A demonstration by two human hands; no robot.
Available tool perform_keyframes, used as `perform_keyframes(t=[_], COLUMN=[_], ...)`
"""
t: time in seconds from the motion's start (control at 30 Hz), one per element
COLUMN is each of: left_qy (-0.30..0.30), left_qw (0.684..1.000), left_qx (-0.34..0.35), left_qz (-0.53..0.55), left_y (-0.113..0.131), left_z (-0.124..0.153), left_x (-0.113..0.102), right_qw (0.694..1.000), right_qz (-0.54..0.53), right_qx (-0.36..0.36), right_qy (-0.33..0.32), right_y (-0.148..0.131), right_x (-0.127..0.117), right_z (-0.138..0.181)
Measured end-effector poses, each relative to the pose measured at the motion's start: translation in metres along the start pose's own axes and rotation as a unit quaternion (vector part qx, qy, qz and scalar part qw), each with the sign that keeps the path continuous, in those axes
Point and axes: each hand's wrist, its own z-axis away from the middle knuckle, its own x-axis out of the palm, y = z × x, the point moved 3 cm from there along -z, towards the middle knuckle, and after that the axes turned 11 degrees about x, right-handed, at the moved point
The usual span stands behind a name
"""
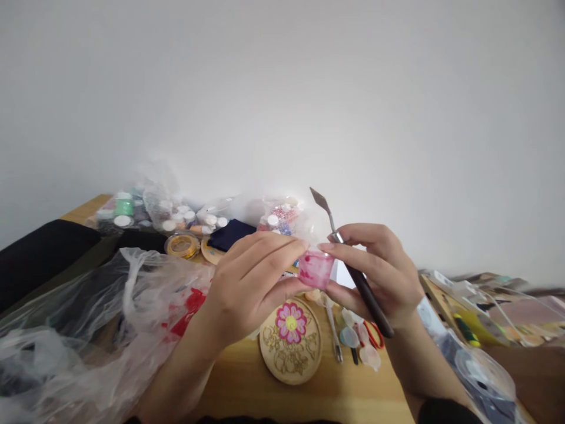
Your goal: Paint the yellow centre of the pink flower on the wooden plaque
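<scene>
A small clear cup with pink paint smeared inside hangs above the table between my two hands. My left hand is closed on its left side, thumb below and fingers along the rim. On the opposite side, the fingertips of my right hand also pinch the cup. That hand holds a palette knife too, its dark handle slanting across the fingers and its blade pointing up and left. Below the cup lies a round wooden board with a pink painted flower and outlined, unpainted shapes.
Tweezers, small lids and red-handled scissors lie right of the board. Crumpled clear plastic covers the left side. Bagged jars, a golden roll and dark cloth stand along the wall.
</scene>
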Motion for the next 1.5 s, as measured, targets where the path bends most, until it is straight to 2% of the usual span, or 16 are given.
perform_keyframes(t=[0.23, 0.43, 0.7, 0.87, 0.97, 1.1, 1.17, 1.23, 1.27, 1.33, 1.43, 1.5], left_qy=[-0.020, -0.033, -0.060, -0.071, -0.115, -0.146, -0.146, -0.164, -0.167, -0.206, -0.331, -0.384], left_qw=[1.000, 0.999, 0.997, 0.996, 0.991, 0.971, 0.966, 0.956, 0.943, 0.923, 0.871, 0.848], left_qx=[-0.011, 0.005, 0.039, 0.049, -0.033, -0.171, -0.201, -0.231, -0.281, -0.326, -0.360, -0.359], left_qz=[0.010, 0.002, 0.023, 0.031, 0.064, 0.076, 0.076, 0.078, 0.058, 0.017, -0.047, -0.062], left_y=[-0.001, -0.006, -0.001, 0.003, 0.006, 0.007, 0.002, -0.007, -0.015, -0.024, -0.030, -0.029], left_z=[0.001, 0.003, 0.005, 0.004, 0.001, -0.001, 0.006, 0.023, 0.037, 0.065, 0.105, 0.120], left_x=[0.005, 0.009, 0.021, 0.028, 0.035, 0.043, 0.044, 0.046, 0.045, 0.047, 0.055, 0.064], right_qw=[1.000, 0.998, 0.996, 0.997, 0.994, 0.994, 0.993, 0.992, 0.990, 0.987, 0.982, 0.977], right_qz=[0.015, 0.064, 0.082, 0.062, 0.079, 0.087, 0.084, 0.072, 0.066, 0.055, 0.042, 0.044], right_qx=[0.003, 0.008, 0.021, 0.028, 0.044, 0.053, 0.065, 0.089, 0.100, 0.120, 0.139, 0.156], right_qy=[-0.003, 0.003, 0.009, 0.045, 0.068, 0.049, 0.045, 0.058, 0.068, 0.089, 0.118, 0.138], right_y=[0.002, 0.004, 0.005, 0.007, 0.011, 0.016, 0.019, 0.023, 0.025, 0.027, 0.027, 0.028], right_x=[-0.001, 0.000, -0.006, -0.007, 0.002, 0.014, 0.013, 0.007, 0.002, -0.009, -0.024, -0.032], right_z=[0.004, 0.008, 0.032, 0.046, 0.057, 0.074, 0.080, 0.085, 0.087, 0.091, 0.097, 0.102])
